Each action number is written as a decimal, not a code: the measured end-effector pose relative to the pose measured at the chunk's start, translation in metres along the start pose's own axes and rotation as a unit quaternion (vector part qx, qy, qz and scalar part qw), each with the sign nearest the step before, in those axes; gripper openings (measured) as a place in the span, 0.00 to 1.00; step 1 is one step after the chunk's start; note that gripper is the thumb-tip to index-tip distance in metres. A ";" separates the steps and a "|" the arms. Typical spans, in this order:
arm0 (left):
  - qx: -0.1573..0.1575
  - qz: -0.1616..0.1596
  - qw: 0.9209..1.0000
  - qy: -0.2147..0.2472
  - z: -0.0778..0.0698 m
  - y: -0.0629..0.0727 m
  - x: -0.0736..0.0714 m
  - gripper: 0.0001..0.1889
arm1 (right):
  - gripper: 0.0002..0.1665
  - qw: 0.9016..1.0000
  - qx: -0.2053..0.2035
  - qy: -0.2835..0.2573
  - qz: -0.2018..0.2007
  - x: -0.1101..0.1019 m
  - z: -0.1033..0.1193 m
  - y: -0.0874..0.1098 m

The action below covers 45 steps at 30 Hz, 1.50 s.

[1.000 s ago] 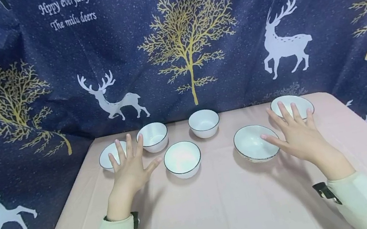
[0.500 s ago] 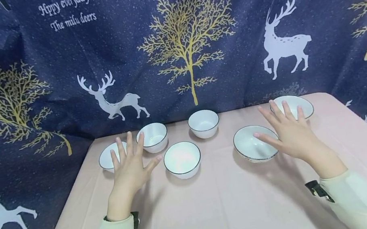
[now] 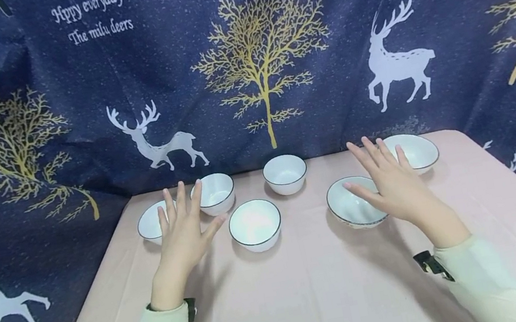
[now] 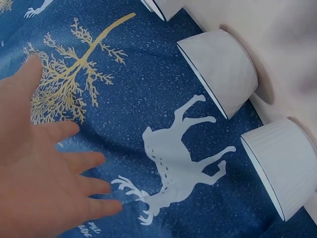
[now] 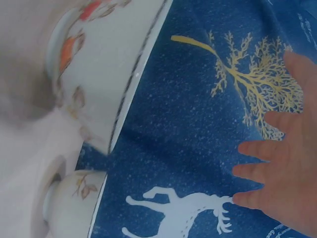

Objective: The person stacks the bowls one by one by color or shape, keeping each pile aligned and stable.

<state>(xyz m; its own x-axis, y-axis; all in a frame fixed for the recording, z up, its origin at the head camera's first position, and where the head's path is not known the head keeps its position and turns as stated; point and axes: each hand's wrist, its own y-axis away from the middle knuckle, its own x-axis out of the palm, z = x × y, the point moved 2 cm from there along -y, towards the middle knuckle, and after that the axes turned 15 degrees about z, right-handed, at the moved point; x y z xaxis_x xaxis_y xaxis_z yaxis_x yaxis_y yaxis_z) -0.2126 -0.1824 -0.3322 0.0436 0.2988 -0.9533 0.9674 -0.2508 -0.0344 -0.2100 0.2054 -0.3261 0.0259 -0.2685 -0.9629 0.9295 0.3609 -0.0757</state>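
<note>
My left hand (image 3: 183, 242) is held above the table with its fingers spread and nothing in it. In the head view it overlaps the far-left white bowl (image 3: 149, 226), and its thumb points toward the front white bowl (image 3: 255, 226). A dark-rimmed white bowl (image 3: 214, 194) stands just behind the fingertips. On the other side, my right hand (image 3: 394, 186) hovers with fingers apart, partly covering a larger bowl (image 3: 355, 204). The right wrist view shows that bowl's outside painted with orange and brown flowers (image 5: 74, 52). Past the right fingers stands another wide bowl (image 3: 417, 151).
One more white bowl (image 3: 286, 174) stands at the back centre. All the bowls are upright on a pale pink tablecloth (image 3: 309, 301). Behind the table hangs a dark blue cloth (image 3: 240, 60) printed with deer and golden trees.
My right hand has moved left, from over the wide bowl at the back right to over the flowered bowl's right side. The left hand and the bowls have stayed about where they were.
</note>
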 end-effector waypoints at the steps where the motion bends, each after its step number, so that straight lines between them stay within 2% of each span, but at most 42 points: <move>1: 0.001 -0.003 1.000 0.002 0.000 0.000 0.000 0.46 | 0.46 1.000 -0.006 -0.002 -0.006 0.000 0.002 -0.001; 7: 0.015 -0.033 0.999 0.015 -0.003 -0.004 0.000 0.44 | 0.44 0.999 -0.039 -0.005 -0.037 0.000 0.014 -0.008; 13: 0.016 -0.063 0.997 0.043 -0.011 -0.011 0.001 0.40 | 0.43 0.997 -0.052 -0.017 -0.047 0.005 0.023 -0.018; 20: 0.025 -0.100 0.992 0.069 -0.017 -0.018 0.001 0.38 | 0.42 0.996 -0.071 -0.037 -0.044 0.010 0.042 -0.030; 25: 0.020 -0.117 0.989 0.086 -0.018 -0.023 0.000 0.36 | 0.41 0.994 -0.083 -0.050 -0.040 0.014 0.058 -0.039; 33: 0.027 -0.168 0.981 0.094 -0.013 -0.032 0.001 0.33 | 0.40 0.991 -0.099 -0.077 -0.038 0.022 0.072 -0.052; 37: 0.022 -0.172 0.980 0.099 -0.008 -0.035 0.003 0.33 | 0.40 0.989 -0.110 -0.090 -0.037 0.030 0.076 -0.059; 41: 0.002 -0.160 0.980 0.116 -0.003 -0.038 0.006 0.32 | 0.39 0.988 -0.118 -0.097 -0.036 0.037 0.080 -0.065; 45: -0.016 -0.162 0.977 0.141 0.006 -0.043 0.010 0.31 | 0.38 0.985 -0.128 -0.108 -0.034 0.044 0.085 -0.070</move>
<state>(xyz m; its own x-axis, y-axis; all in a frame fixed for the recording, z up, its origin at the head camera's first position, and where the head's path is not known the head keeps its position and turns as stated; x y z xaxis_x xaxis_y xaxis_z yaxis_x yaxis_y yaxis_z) -0.2550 -0.1741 -0.3423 -0.2034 0.6007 -0.7732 0.9491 -0.0731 -0.3064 -0.2429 0.0924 -0.3411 0.0706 -0.4734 -0.8780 0.8089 0.5423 -0.2273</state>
